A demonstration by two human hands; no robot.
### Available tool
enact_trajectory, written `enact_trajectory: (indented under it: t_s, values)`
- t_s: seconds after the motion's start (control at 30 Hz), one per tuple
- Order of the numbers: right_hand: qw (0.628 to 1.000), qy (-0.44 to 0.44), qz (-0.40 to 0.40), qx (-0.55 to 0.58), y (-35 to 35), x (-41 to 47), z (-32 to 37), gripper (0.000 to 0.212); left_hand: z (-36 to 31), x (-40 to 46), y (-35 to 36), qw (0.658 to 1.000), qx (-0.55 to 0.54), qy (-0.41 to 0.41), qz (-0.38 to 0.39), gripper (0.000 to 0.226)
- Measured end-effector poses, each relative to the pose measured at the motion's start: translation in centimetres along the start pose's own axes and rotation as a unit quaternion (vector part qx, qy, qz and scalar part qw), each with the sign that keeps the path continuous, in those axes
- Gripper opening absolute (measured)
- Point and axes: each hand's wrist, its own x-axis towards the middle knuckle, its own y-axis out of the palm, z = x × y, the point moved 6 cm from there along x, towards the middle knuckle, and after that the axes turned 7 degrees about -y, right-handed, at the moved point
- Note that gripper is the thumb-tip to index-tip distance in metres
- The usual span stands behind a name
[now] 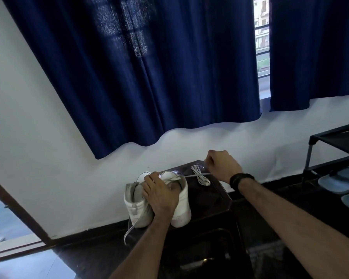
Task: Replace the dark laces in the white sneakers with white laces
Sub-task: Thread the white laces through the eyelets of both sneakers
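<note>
Dark stool [208, 200] — two white sneakers [181, 210], bundled lace [199, 176].

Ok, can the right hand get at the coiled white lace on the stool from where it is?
Probably yes. The coiled white lace lies bare on the dark stool, just below the right hand, with nothing over it. But that hand already pinches a lace strand, so it would need to let go first.
</note>
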Motion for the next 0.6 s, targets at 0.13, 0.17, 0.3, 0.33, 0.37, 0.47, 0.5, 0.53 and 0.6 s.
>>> enact_trajectory:
  t_s: [0.13, 0.17, 0.3, 0.33, 0.37, 0.47, 0.5, 0.53, 0.6]
  values:
    - [0.979, -0.005, 0.118, -0.167, -0.4, -1.7, -1.2, 0.028, 0.2, -0.3, -0.1, 1.000, 0.009, -0.012, 0.016, 0.057]
    - [0.966, 0.002, 0.192, -0.172, 0.5, -2.3, -1.4, 0.029, 0.5, -0.3, -0.1, 0.999, -0.015, -0.026, 0.034, 0.055]
    - [0.965, -0.028, 0.187, -0.181, 3.5, -3.0, -0.1, 0.033, 1.0, 1.1, -0.4, 0.987, -0.032, -0.059, 0.149, 0.049]
    - [0.977, -0.030, 0.151, -0.149, 4.0, -2.5, 0.6, 0.031, 1.2, 1.5, -0.6, 0.985, -0.021, -0.060, 0.162, 0.050]
    - [0.987, -0.029, 0.133, -0.089, 4.5, -2.1, 1.5, 0.026, 1.4, 1.9, -0.8, 0.984, -0.007, -0.058, 0.166, 0.052]
    - [0.980, -0.021, 0.189, 0.060, 8.1, -1.1, 3.4, 0.019, 1.7, 2.2, -1.6, 0.986, 0.044, -0.024, 0.159, 0.046]
    - [0.976, -0.015, 0.208, 0.068, 9.1, -1.0, 3.6, 0.023, 1.7, 2.0, -1.7, 0.985, 0.062, -0.009, 0.160, 0.043]
    - [0.976, -0.005, 0.205, 0.068, 9.8, -0.7, 3.6, 0.028, 1.7, 1.9, -1.7, 0.984, 0.075, 0.001, 0.162, 0.040]
    - [0.986, 0.008, 0.157, 0.059, 9.7, -0.2, 3.5, 0.030, 2.0, 1.7, -1.4, 0.983, 0.083, -0.001, 0.162, 0.038]
